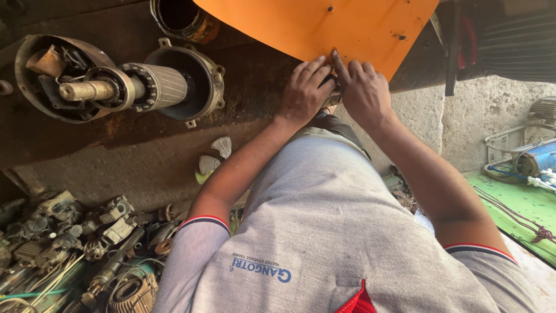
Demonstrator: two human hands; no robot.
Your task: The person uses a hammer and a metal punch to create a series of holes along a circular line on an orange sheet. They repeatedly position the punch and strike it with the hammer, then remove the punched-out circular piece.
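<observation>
Landmark: orange sheet-metal panel (324,26), smooth, flat, curved lower edge, small dark holes. Far left of panel we see motor rotor assembly (119,84): ribbed grey steel core, rusty shaft, round cast housings, on grimy dark bench (116,150). Below-left of panel, heap of scrap motor parts (75,249), wires. At panel's lower edge, our left hand (305,90) and right hand (364,93) meet, fingers curled together around small dark part (331,87), mostly hidden. Right of panel: rough concrete wall (480,116), green surface (521,203); open room there.

A dark, rusty surface (145,145) sits in sunlight beside a rough grey wall (480,116) and a green mat (515,203).
</observation>
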